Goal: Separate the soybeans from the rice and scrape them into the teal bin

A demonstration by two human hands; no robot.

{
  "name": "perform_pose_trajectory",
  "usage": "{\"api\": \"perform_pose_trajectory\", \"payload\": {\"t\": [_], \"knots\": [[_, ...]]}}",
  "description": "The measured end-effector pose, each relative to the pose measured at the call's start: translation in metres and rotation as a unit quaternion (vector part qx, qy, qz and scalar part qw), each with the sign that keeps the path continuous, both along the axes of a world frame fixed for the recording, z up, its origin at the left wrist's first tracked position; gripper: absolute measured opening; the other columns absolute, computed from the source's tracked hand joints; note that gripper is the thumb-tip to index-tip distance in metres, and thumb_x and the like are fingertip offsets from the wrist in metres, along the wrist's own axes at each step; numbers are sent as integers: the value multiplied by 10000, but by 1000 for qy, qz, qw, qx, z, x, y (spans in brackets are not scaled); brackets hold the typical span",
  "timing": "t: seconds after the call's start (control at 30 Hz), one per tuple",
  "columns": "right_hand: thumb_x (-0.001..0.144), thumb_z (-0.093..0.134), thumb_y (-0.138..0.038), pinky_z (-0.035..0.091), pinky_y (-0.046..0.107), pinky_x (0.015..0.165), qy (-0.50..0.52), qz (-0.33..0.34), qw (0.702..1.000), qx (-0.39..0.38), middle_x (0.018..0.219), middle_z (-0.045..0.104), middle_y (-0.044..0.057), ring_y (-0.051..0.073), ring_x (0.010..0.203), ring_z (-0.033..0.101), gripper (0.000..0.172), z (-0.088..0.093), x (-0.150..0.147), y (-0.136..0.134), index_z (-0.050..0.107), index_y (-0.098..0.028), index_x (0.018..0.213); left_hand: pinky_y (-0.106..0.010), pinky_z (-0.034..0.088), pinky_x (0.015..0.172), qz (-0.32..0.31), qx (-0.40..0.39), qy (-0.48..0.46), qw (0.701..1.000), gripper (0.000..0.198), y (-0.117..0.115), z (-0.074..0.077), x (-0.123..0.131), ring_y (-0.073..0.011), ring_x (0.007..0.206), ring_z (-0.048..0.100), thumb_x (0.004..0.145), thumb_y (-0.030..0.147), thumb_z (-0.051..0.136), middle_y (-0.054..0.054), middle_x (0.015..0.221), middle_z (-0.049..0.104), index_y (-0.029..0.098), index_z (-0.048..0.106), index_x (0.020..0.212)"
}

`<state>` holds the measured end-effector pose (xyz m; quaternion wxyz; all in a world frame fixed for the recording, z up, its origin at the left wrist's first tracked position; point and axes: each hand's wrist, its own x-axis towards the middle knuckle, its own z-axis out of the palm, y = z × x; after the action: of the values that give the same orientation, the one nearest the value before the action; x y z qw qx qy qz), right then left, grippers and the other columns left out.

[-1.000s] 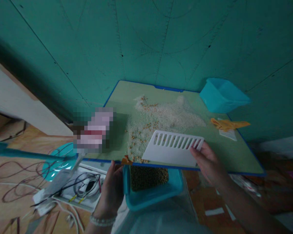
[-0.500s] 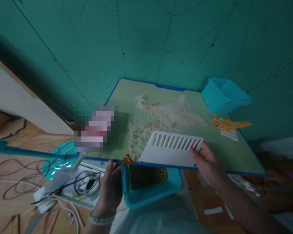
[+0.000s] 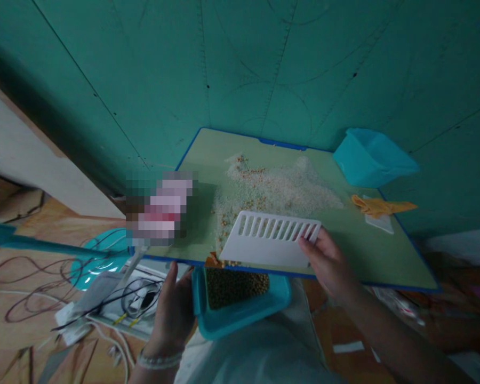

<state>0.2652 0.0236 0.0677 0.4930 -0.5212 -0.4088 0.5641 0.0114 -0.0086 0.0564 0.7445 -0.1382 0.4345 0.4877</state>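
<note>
My right hand [image 3: 332,261] grips the right end of a white plastic scraper [image 3: 260,245] with a row of slots along its top. The scraper's lower edge rests at the near rim of the pale green table [image 3: 392,261]. Small tan beans [image 3: 224,229] lie by its left end, and white rice-like grains [image 3: 288,184] spread behind it. Below the table edge, my left hand [image 3: 174,304] holds the left side of a teal tub [image 3: 240,322], its thumb up and its other fingers mostly hidden. Dark greenish-brown beans [image 3: 236,290] fill part of the tub.
An angular teal container [image 3: 372,160] stands at the table's back right. Near it, an orange cloth [image 3: 384,206] lies over a white piece [image 3: 380,222]. A blurred-out pinkish object [image 3: 164,208] sits at the left edge. Cables [image 3: 144,296] and clutter cover the floor at left.
My right hand has moved the scraper left along the near table edge. The tub and my left hand have shifted slightly left too, as the view also moved a little.
</note>
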Motion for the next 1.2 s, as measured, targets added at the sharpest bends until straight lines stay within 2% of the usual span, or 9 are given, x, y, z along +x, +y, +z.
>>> {"api": "perform_pose_trajectory", "payload": {"t": [0.17,0.27,0.33,0.43,0.47,0.6,0.83,1.03,1.2], "knots": [[755,647,-371,478,320,741,-4,7,1000,-14,962,692,21,189,810,643,310,0,0,-6,543,-271,1029,-448,461,829,1,-1,-7,1000,506,1,-2,-3,-290,777,653,873,442,260,-103,747,696,169,669,992],[756,644,-376,472,332,785,-15,13,1000,-15,939,691,16,192,852,636,277,0,0,-9,559,-266,995,-461,451,849,6,8,-16,1000,461,-1,-7,-6,-306,810,647,851,441,334,-109,776,697,160,672,988],[753,645,-378,467,344,812,-22,11,1000,-12,946,689,22,200,884,630,263,1,0,-10,568,-260,975,-468,444,863,2,25,-30,999,386,-2,-12,-7,-327,835,639,758,448,525,-106,797,700,157,683,957],[754,643,-372,462,358,824,-19,-11,1000,6,981,681,31,209,900,624,268,3,-2,-4,564,-260,985,-476,438,879,-21,63,-45,997,413,-3,-19,-9,-353,864,627,539,395,753,-96,823,707,166,704,879],[756,641,-366,459,360,828,-17,-22,1000,16,988,678,30,209,905,621,277,5,-3,-1,559,-264,1000,-480,437,881,-25,73,-46,996,398,-3,-20,-10,-356,873,624,529,388,760,-96,828,708,168,709,856],[780,621,-331,450,353,834,-17,-30,998,61,992,664,15,198,920,606,287,9,-10,18,538,-284,1050,-495,437,880,-16,78,-40,996,254,-2,-17,-12,-359,893,621,671,384,640,-114,803,709,160,719,762],[785,601,-334,455,349,813,-79,16,992,99,891,648,0,190,856,604,246,12,-23,45,536,-271,1014,-510,441,877,-46,117,-39,991,248,-2,-13,-18,-373,894,619,533,386,766,-112,786,715,157,703,606],[777,612,-337,460,320,746,-89,35,993,74,848,644,-15,172,781,601,200,14,-24,42,559,-278,961,-522,432,885,-46,117,-38,991,273,-4,-17,-20,-381,902,619,521,386,775,-115,786,715,156,718,657],[771,624,-335,459,317,761,-80,46,994,67,852,658,-12,176,819,614,191,14,-21,35,573,-265,941,-539,422,889,-42,127,-36,990,304,-4,-17,-19,-389,911,613,539,410,763,-127,767,712,138,710,664]]}}
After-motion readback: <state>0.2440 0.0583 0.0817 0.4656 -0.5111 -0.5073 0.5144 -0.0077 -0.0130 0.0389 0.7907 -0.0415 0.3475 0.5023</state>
